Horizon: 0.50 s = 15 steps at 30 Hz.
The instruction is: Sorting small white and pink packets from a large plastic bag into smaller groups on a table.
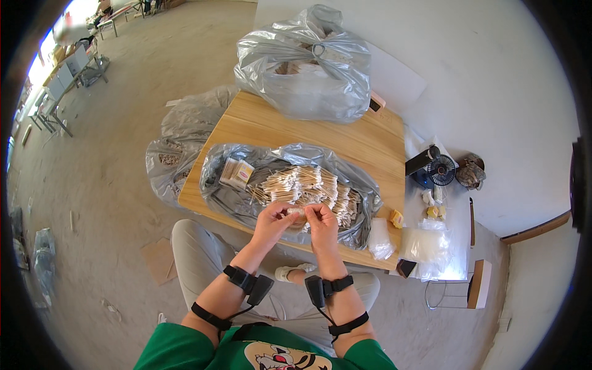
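My left hand (275,221) and my right hand (322,223) are close together over the near edge of a grey plastic-lined tub (216,163). Their fingers pinch the two ends of a small clear plastic bag (296,211). What the bag holds is mostly hidden by my fingers. Just beyond them, a large heap of wooden-stick cotton swabs (302,180) fills much of the tub. A packed bag of swabs (237,172) with a yellow and white label lies at the tub's left end.
The tub rests on a wooden table (259,117). At the back stands a big, stuffed grey plastic bag (302,68). Empty clear bags (381,239) lie at the right edge, near a yellow packet (396,217). A black fan (441,169) stands on the right; more plastic sacks (185,139) sit left.
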Available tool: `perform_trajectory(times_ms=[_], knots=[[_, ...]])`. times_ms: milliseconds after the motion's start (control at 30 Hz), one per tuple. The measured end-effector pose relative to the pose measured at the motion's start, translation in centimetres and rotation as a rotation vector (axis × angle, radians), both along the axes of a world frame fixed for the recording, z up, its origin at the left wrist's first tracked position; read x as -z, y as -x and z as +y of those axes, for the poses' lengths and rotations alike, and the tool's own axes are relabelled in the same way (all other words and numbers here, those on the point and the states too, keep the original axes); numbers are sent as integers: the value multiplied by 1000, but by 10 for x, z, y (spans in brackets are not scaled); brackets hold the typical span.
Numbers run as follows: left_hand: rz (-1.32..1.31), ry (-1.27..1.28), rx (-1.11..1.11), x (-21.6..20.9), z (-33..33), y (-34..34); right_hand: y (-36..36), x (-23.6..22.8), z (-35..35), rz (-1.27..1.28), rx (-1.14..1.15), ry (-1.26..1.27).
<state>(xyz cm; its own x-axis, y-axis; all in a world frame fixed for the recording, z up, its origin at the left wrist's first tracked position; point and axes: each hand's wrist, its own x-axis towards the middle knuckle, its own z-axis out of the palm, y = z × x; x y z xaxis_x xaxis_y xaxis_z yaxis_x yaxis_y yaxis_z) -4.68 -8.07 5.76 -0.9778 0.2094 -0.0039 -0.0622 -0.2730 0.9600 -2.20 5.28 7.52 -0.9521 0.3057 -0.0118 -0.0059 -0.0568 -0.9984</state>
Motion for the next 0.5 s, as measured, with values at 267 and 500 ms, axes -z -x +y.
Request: perform_trajectory(times_ms=[267, 500], knots=[[-116, -146, -74, -9, 6, 11, 14, -7, -7, 1, 74, 236], [-170, -329, -283, -18, 13, 35, 17, 19, 6, -91, -128, 193]])
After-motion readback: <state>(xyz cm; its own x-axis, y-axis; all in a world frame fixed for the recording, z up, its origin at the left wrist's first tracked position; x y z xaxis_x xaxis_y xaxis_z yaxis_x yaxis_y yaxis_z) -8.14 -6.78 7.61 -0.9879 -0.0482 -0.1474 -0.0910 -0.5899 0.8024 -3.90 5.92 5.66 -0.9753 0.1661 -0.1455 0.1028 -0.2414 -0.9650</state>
